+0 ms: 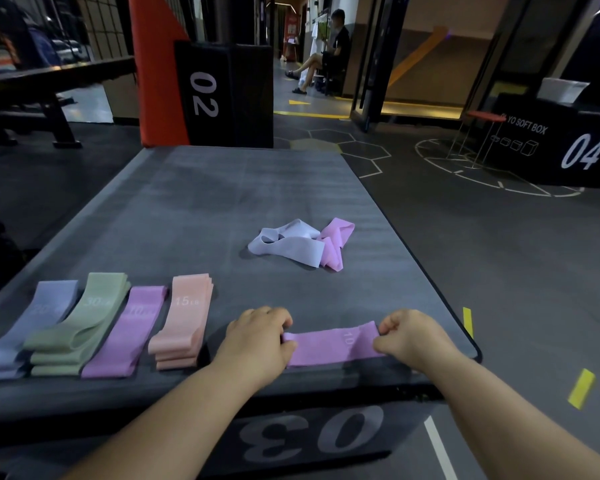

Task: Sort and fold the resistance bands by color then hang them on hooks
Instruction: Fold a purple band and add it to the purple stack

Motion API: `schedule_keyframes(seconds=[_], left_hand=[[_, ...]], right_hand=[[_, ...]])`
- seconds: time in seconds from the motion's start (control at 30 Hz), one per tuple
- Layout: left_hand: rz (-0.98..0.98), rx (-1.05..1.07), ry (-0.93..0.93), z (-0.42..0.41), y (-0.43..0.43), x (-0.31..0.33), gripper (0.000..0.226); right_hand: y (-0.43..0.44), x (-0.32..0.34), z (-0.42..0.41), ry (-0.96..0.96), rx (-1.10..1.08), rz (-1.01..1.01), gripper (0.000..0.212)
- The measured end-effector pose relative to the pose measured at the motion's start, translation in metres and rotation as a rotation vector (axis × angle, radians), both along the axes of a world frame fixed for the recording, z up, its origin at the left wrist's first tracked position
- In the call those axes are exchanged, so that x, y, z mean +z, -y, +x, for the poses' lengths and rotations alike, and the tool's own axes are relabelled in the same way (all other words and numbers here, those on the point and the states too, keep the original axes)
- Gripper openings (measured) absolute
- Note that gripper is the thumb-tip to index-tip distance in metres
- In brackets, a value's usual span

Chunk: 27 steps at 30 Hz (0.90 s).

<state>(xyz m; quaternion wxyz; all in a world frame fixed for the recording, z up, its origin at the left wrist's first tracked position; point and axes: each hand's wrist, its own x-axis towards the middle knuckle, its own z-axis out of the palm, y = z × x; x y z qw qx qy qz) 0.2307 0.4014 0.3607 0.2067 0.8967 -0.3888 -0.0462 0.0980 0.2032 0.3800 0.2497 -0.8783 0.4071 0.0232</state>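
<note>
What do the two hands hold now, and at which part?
One pink band, stretched flat on the box top: the left hand pinches its left end, the right hand its right end.

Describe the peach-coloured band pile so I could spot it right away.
Start at the big grey box top marked 03 on its front. Along its near left edge lie four folded piles in a row. The peach pile is the rightmost, beside the left hand, and alone reads 15 LB.

A seated person [329, 46] beyond black soft boxes marked 02 [222, 95] and 04 [565, 143].
</note>
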Motion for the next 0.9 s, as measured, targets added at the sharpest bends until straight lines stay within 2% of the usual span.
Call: schedule_keyframes(seconds=[0.23, 0.37, 0.47, 0.67, 0.9], left_hand=[[0.025, 0.051, -0.065, -0.001, 0.0, 0.004, 0.006], [0.029, 0.058, -0.066, -0.002, 0.002, 0.007, 0.005], [0.037, 0.062, -0.101, -0.002, 0.002, 0.009, 0.008], [-0.002, 0.053, -0.247, 0.001, 0.005, 0.008, 0.013], [-0.016, 0.03, -0.151, 0.001, 0.009, 0.004, 0.009]], right_hand=[[0.002, -0.002, 0.01, 0.196, -0.032, 0.092, 0.013], [0.003, -0.004, 0.017, 0.416, -0.13, 0.268, 0.018], [0.002, -0.006, 0.024, 0.492, -0.147, 0.301, 0.021], [0.003, -0.009, 0.04, 0.526, -0.145, 0.211, 0.016], [-0.001, -0.017, 0.053, 0.46, -0.096, 0.079, 0.012]])
